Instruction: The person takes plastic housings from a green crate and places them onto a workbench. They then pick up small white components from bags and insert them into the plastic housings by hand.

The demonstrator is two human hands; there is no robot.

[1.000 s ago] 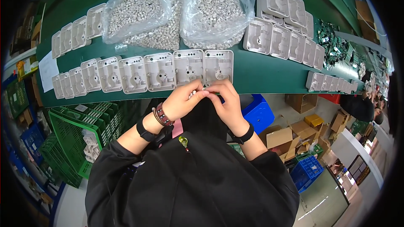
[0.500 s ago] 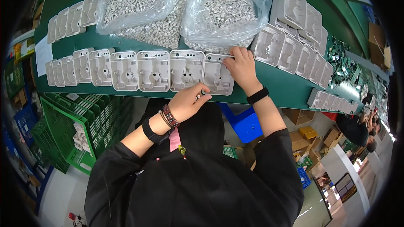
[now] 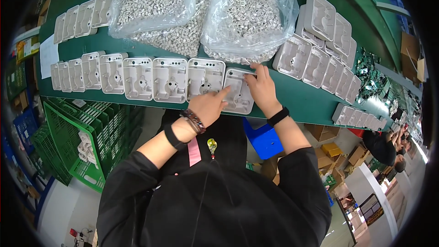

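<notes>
At the right end of the front row, a light grey plastic housing (image 3: pixel 238 104) lies open side up by the table's front edge. My right hand (image 3: pixel 264 90) is over its upper right corner, with bent fingers at the rim and the thumb over the inside. What these fingers grip, if anything, is too small to tell. My left hand (image 3: pixel 206 108) comes in from the lower left, its index finger reaching over the housing's left side. The other fingers are curled, and their contents are hidden. Left of it sits another housing (image 3: pixel 194 90).
Two clear plastic bags (image 3: pixel 211 36) of small whitish parts stand behind the row. Stacked housings (image 3: pixel 292 57) are at the right, near a pile of green boards (image 3: pixel 372 75). Below left are green crates (image 3: pixel 98 130); a blue stool (image 3: pixel 264 142) stands below the table edge.
My left hand has moved up and right, from the housing's lower left edge to over its left side. My right hand stays at the upper right corner. The whole view has shifted slightly.
</notes>
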